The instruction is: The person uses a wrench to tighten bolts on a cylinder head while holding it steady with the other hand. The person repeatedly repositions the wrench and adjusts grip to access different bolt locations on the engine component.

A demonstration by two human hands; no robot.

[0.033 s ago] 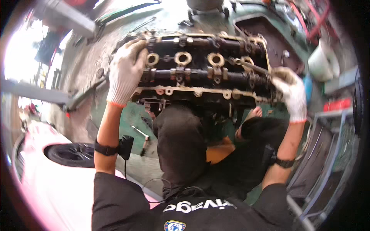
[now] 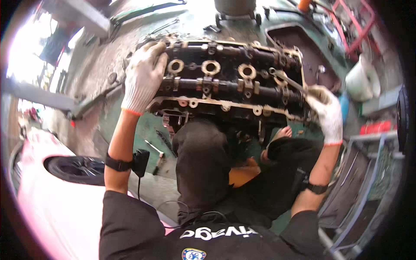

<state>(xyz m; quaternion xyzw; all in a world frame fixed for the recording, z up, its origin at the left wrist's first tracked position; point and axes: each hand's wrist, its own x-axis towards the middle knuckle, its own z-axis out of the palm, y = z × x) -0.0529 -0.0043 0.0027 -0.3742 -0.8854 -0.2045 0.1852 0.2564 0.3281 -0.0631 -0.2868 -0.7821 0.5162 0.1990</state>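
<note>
Well, cylinder head: the cylinder head [image 2: 229, 73] lay crosswise in front of your knees, between your two gloved hands, its open upper side toward you.
Camshafts: two dark shafts ran along it, the near camshaft [image 2: 229, 85] and the far camshaft [image 2: 232, 49], with a row of pale rings [image 2: 211, 67] between them.
Left hand: your left hand [image 2: 146, 76], in a white knit glove, was curled over the left end of the cylinder head, thumb on the inner side; its fingertips were partly hidden, so how firmly it gripped you could not tell from this view.
Right hand: your right hand [image 2: 323, 106], gloved likewise, was closed around one end of a box-end wrench [image 2: 291, 82], just beside the right end of the cylinder head.
Wrench: its free ring end pointed inward and to the left, near the rightmost pale ring.
Floor: a dark tray [image 2: 320, 58] sat beyond the right end, and a slim ratchet-like tool [image 2: 157, 157] lay left of your knee.
Right side: a white bucket [image 2: 363, 80] stood near a blue bottle [image 2: 344, 104].
Left side: a pink car [image 2: 69, 208] showed a black wheel [image 2: 78, 170].
</note>
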